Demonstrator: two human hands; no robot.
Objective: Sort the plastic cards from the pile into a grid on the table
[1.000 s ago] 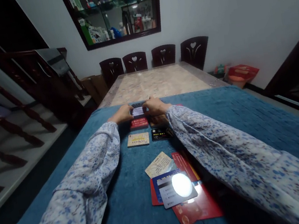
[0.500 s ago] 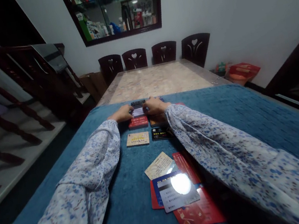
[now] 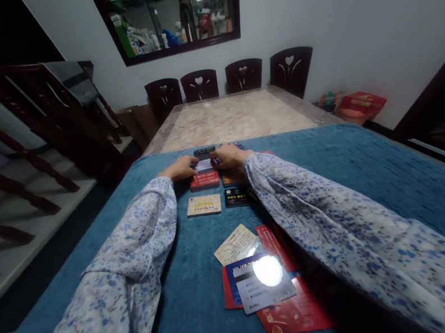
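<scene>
My left hand [image 3: 180, 168] and my right hand [image 3: 229, 155] reach to the far part of the blue cloth. Between them lies a pale card [image 3: 204, 165], its left and right edges pinched by my fingertips. Just behind it sits a black card [image 3: 205, 152], and just in front a red card stack [image 3: 204, 180]. Nearer to me are a cream card [image 3: 203, 205] and a black VIP card [image 3: 239, 196], side by side. An orange-brown card [image 3: 233, 176] shows partly under my right hand. My right sleeve covers part of the right-hand cards.
Closer to me, a loose overlapping pile holds a silver card [image 3: 264, 290], a blue card, red cards [image 3: 281, 315] and a cream card [image 3: 234, 244]. The blue cloth [image 3: 356, 178] covers the table's near part. Several dark chairs [image 3: 244, 74] stand at the far end.
Hands and cards keep nearly the same places, with both hands still at the pale card. The whole view has shifted very slightly.
</scene>
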